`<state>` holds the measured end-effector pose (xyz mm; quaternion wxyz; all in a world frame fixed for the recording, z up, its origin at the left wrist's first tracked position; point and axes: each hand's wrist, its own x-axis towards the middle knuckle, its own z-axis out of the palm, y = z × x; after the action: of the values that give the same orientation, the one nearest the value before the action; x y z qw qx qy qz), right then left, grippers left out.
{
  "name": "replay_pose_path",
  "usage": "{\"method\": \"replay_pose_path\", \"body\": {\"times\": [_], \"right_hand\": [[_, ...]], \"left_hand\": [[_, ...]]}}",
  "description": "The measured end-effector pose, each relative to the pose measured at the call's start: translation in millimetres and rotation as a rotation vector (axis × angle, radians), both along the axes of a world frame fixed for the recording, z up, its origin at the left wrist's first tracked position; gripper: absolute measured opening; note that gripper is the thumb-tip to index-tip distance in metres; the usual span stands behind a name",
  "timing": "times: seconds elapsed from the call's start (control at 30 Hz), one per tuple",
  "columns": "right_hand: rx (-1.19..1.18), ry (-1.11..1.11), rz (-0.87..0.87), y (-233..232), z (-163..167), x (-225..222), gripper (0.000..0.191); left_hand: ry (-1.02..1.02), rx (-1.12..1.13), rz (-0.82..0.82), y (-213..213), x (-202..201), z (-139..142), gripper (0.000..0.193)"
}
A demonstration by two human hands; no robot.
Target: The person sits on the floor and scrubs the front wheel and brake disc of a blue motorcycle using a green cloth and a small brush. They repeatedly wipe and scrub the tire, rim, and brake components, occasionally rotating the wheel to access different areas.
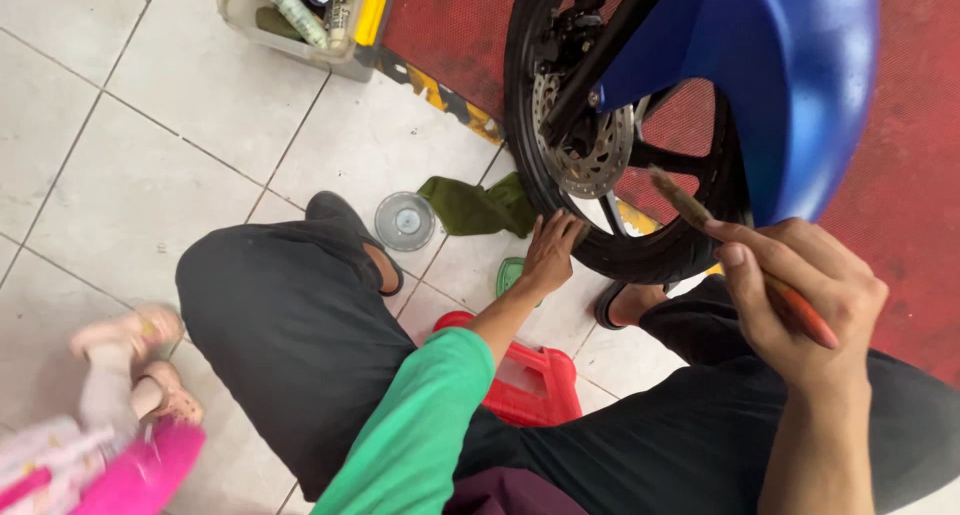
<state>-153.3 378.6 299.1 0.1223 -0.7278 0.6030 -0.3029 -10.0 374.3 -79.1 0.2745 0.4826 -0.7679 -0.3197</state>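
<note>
A motorcycle front wheel [610, 250] with a black tyre, drilled brake disc [590, 150] and blue fender [790, 85] stands before me. My left hand [550, 253], on a green-sleeved arm, rests its fingers against the lower tyre. Close to the camera, my right hand [800, 300] grips a brush with an orange handle [745, 250], whose bristles point up toward the spokes. I sit on a low red stool [530, 380] with my black-trousered knees spread.
A green rag [478, 207] and a clear round lid [405, 220] lie on the white floor tiles by my foot. A plastic box of tools and bottles [300, 15] stands at top left. A small child's legs in pink sandals [130, 365] are at lower left.
</note>
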Motion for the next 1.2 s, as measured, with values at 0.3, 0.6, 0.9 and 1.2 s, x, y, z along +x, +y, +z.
{"method": "replay_pose_path", "body": {"times": [0.3,0.6,0.9,1.2], "right_hand": [[0.017,0.054,0.027,1.2,-12.5,-12.4,0.012],[0.014,0.037,0.063,0.6,-8.4,-12.2,0.013],[0.028,0.035,0.058,3.6,-6.1,-7.4,0.013],[-0.034,0.009,0.122,-4.4,-3.6,-3.2,0.009]], "left_hand": [[0.086,0.029,-0.077,-0.6,-10.8,-2.5,0.055],[0.178,0.051,-0.007,11.9,-22.0,-12.4,0.054],[0.204,0.163,-0.009,16.8,-24.5,-20.9,0.05],[0.224,0.463,0.395,10.4,-67.0,12.4,0.042]]}}
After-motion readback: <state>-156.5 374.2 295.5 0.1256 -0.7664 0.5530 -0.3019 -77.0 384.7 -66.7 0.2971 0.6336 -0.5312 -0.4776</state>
